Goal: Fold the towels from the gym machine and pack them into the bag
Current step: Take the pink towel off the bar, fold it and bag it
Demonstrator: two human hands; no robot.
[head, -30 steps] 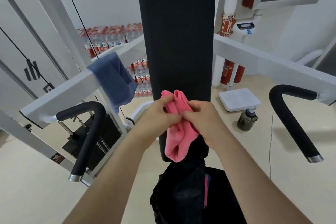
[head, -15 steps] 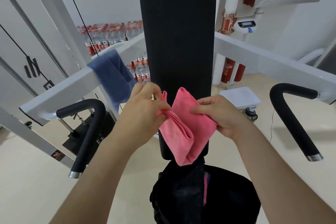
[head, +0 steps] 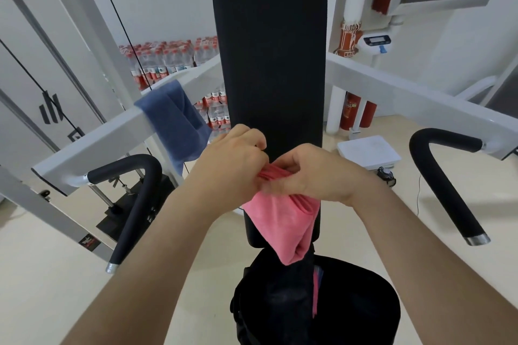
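Observation:
A pink towel [head: 280,221], folded into several layers, hangs in front of the machine's black back pad [head: 270,59]. My left hand [head: 232,159] and my right hand [head: 311,173] meet at its top edge and both pinch it, with the fold dropping below them. Directly under the towel sits a black bag [head: 283,302] on the seat, with a strip of pink cloth showing in its opening. A blue towel [head: 176,117] is draped over the white left arm [head: 92,143] of the machine.
Black padded handles stand at left [head: 134,204] and right [head: 445,179]. Packs of water bottles [head: 168,61] are stacked behind the machine. A white scale [head: 370,151], a dark bottle [head: 385,173] and red extinguishers [head: 356,112] sit on the floor at right.
My hands have come together again, bringing the two top corners of the pink towel onto each other. The towel now hangs narrower and lower, closer to the bag.

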